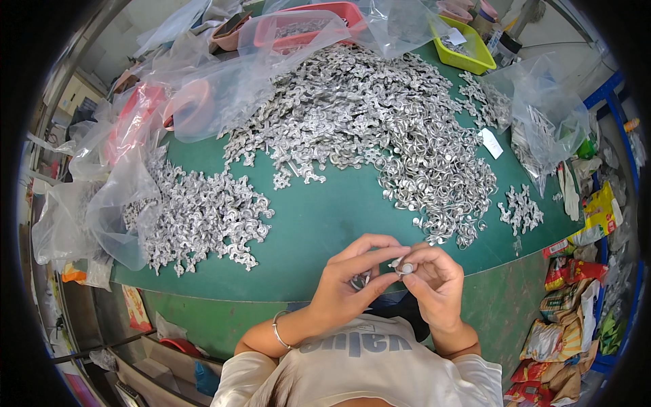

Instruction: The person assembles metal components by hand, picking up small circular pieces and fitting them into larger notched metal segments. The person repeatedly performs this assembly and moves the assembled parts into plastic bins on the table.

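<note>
My left hand (349,275) and my right hand (436,281) meet just in front of the table's near edge. Between their fingertips is a small silvery metal ring with a round flat face (406,268), pinched by my right thumb and fingers. My left fingertips touch it or a small piece beside it; which one I cannot tell. More small metal pieces (360,279) lie in the curled palm of my left hand. Just beyond my hands, a heap of similar metal rings (441,176) spreads over the green table (319,224).
Large heaps of small grey metal castings (339,102) cover the table's back and left (203,217). A small group (521,209) lies at the right. Clear plastic bags (122,210), a red basin (352,17) and a yellow-green basket (464,51) surround them. Colourful packets (553,339) fill the right side.
</note>
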A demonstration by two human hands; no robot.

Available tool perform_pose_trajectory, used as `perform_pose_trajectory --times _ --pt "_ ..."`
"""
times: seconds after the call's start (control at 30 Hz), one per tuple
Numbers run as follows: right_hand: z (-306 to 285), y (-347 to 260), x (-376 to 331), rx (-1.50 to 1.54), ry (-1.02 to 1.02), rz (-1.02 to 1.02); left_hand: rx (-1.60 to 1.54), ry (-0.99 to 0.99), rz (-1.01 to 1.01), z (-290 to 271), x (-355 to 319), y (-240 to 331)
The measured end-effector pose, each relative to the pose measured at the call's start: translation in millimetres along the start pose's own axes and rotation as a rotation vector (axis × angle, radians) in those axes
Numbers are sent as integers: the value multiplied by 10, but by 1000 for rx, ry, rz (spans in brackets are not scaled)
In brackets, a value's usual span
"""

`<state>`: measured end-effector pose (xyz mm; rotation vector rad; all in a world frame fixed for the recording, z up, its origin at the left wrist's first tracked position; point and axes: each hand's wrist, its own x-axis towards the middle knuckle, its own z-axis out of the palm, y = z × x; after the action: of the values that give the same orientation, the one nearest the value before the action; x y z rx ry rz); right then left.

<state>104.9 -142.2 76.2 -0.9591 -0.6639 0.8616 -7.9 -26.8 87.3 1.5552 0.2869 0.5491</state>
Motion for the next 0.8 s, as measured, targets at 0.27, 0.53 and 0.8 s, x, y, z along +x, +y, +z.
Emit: perform_pose_trajectory --times 0.27,0.53,0.8 --pt "-37 -51 -5 -61 -22 -42 9 -44 12 15 18 37" --pt "-69 -119 -11 -100 -17 -27 129 -72 79 66 43 96" --pt "-70 -181 -5 -214 -22 -3 150 -66 38 73 50 42"
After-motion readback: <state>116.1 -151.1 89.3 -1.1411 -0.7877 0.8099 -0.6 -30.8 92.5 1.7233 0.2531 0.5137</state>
